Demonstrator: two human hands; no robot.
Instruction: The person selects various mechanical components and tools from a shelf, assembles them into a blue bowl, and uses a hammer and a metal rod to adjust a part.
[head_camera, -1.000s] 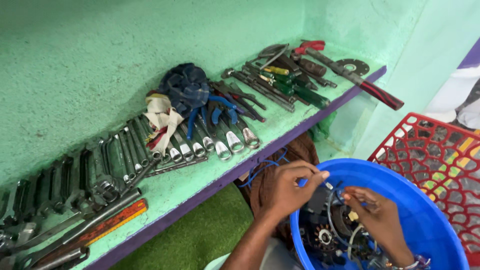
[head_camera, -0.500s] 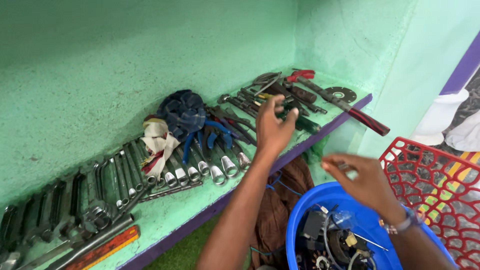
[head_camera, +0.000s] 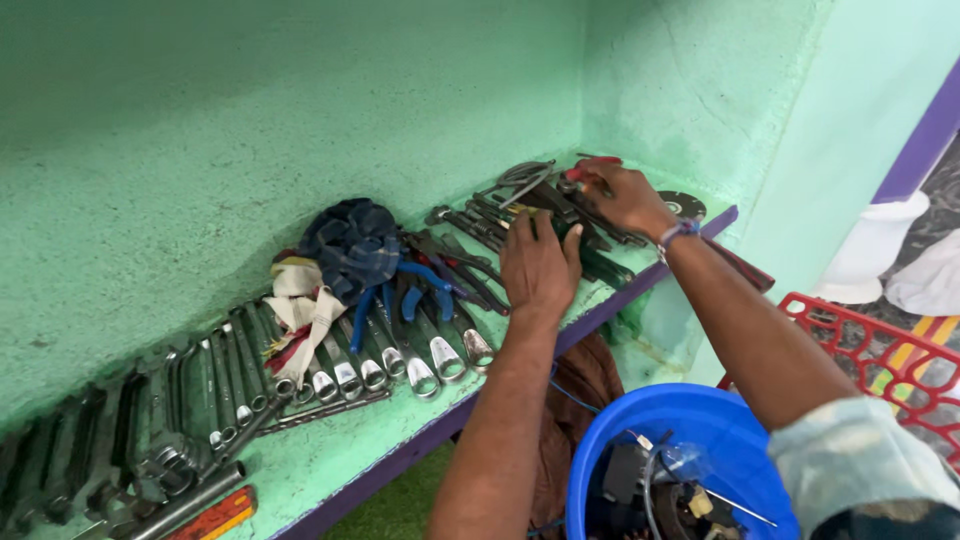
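Note:
My left hand (head_camera: 538, 265) lies palm down on a pile of dark hand tools (head_camera: 520, 215) on the green shelf (head_camera: 330, 455), fingers together over them. Farther back, my right hand (head_camera: 620, 195) rests on the same pile near a red-handled tool (head_camera: 590, 168); its fingers curl around something I cannot make out. To the left of my left hand lie blue-handled pliers (head_camera: 395, 295). A row of chrome spanners (head_camera: 350, 365) runs along the shelf. A dark checked cloth (head_camera: 350, 245) and a pale rag (head_camera: 300, 310) lie behind them.
A blue bucket (head_camera: 690, 415) with wires and metal parts stands below the shelf at lower right. A red plastic crate (head_camera: 880, 360) is at the right. A round cutting disc (head_camera: 683, 206) lies at the shelf's far end. A brown cloth (head_camera: 575, 400) hangs under the shelf edge.
Both hands have left the blue bucket and moved up to the tool pile on the shelf. The left hand has come down flat onto the tools.

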